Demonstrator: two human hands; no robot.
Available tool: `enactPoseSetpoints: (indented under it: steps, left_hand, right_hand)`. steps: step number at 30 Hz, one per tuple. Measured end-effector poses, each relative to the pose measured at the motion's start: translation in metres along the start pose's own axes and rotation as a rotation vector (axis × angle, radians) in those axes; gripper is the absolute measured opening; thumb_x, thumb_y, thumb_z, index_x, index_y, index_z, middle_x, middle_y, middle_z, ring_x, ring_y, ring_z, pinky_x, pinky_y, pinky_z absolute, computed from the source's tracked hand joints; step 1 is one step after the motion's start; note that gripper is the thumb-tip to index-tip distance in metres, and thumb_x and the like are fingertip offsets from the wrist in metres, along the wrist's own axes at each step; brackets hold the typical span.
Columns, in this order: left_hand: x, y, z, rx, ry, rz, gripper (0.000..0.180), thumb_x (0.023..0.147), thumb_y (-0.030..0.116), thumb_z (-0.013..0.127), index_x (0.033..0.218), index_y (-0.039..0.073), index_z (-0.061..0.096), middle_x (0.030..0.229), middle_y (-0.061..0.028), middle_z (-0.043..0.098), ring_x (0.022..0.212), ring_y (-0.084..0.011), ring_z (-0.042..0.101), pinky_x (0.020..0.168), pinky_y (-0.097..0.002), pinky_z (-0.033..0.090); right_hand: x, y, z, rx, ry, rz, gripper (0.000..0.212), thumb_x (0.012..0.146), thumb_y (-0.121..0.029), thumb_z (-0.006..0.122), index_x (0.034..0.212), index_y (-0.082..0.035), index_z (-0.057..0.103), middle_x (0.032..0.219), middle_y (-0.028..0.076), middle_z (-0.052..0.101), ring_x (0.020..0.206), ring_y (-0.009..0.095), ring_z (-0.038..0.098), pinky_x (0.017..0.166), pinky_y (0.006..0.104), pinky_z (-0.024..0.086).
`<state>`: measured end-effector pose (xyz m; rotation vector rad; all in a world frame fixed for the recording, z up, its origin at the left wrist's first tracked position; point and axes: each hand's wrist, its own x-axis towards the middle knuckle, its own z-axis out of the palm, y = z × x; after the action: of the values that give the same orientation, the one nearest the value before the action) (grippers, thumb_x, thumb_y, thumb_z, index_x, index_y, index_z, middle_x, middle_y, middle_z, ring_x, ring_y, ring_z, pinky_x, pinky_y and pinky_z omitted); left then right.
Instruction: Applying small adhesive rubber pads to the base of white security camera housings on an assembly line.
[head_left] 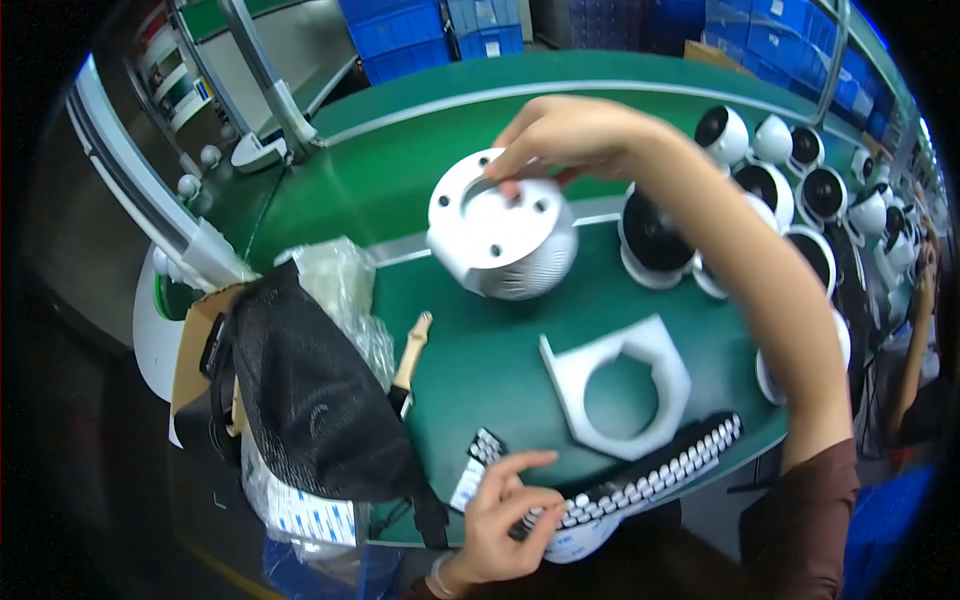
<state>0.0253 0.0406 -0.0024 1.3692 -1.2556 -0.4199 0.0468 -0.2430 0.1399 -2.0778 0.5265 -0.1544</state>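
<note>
My right hand (575, 135) reaches across the bench and grips a white round housing (535, 255) by its flat ring-shaped base, fingers at the central opening. The base faces up, with several dark round spots around it, and the housing's side is ribbed. At the bench's near edge, my left hand (510, 520) has its thumb and a finger pressed together over the end of a black strip (650, 475) with rows of small white pads. Whatever is in that pinch is too small to make out. A white plastic holder (675, 375) with a large round opening lies beyond the strip.
White round devices with black faces (655, 235) crowd the right side. Left stand a black mesh bag (310, 390), a cardboard box (195, 360) and clear plastic bags (340, 285). A beige-handled tool (412, 355) and a small pad piece (475, 470) lie nearby. Blue bins (400, 40) stand behind.
</note>
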Motion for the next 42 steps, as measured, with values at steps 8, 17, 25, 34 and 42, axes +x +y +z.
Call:
enactPoseSetpoints:
  steps: [8,17,25,34,42]
  left_hand:
    - [-0.008,-0.015,0.007,-0.054,-0.058,-0.069,0.006,0.07,0.0,0.065,0.073,0.001,0.059,0.097,-0.0148,0.057,0.054,-0.0138,0.049,0.05,-0.0246,0.041]
    - [-0.002,-0.013,0.003,0.021,-0.058,0.072,0.009,0.07,0.001,0.065,0.076,0.003,0.059,0.094,-0.0132,0.058,0.063,-0.0207,0.051,0.055,-0.0282,0.041]
    - [-0.008,-0.009,0.011,-0.043,-0.027,-0.089,0.003,0.076,-0.004,0.057,0.078,-0.002,0.057,0.095,-0.0126,0.057,0.07,-0.0147,0.053,0.063,-0.025,0.043]
    - [-0.019,-0.052,0.0,-0.108,-0.026,-0.168,0.009,0.067,0.001,0.063,0.075,0.002,0.059,0.085,-0.0118,0.06,0.077,-0.0212,0.054,0.071,-0.0301,0.04]
    - [0.005,-0.062,-0.005,0.045,-0.111,0.165,0.004,0.073,0.002,0.054,0.072,-0.001,0.051,0.088,-0.0149,0.054,0.079,-0.0188,0.049,0.073,-0.0288,0.038]
  right_hand:
    - [0.149,0.104,0.059,-1.038,0.627,-0.65,0.009,0.069,-0.012,0.057,0.073,-0.009,0.064,0.087,0.009,0.058,0.078,0.025,0.061,0.062,0.04,0.051]
    - [0.153,0.161,0.042,-0.972,0.376,-0.282,0.033,0.077,-0.008,0.047,0.101,-0.021,0.065,0.094,0.007,0.064,0.087,0.024,0.061,0.076,0.0358,0.049]
    - [0.102,0.104,0.052,-1.099,0.021,-0.055,0.023,0.075,-0.013,0.051,0.094,-0.006,0.063,0.101,0.013,0.062,0.092,0.025,0.062,0.075,0.0426,0.05]
    - [-0.199,-0.025,0.095,0.475,0.128,-1.065,0.016,0.08,-0.008,0.051,0.095,-0.005,0.052,0.063,0.014,0.056,0.057,0.033,0.057,0.054,0.0389,0.046]
    - [-0.27,-0.008,0.121,0.835,-0.469,-0.839,0.042,0.091,-0.01,0.043,0.128,0.0,0.026,0.105,0.012,0.055,0.1,0.019,0.053,0.082,0.0303,0.043]
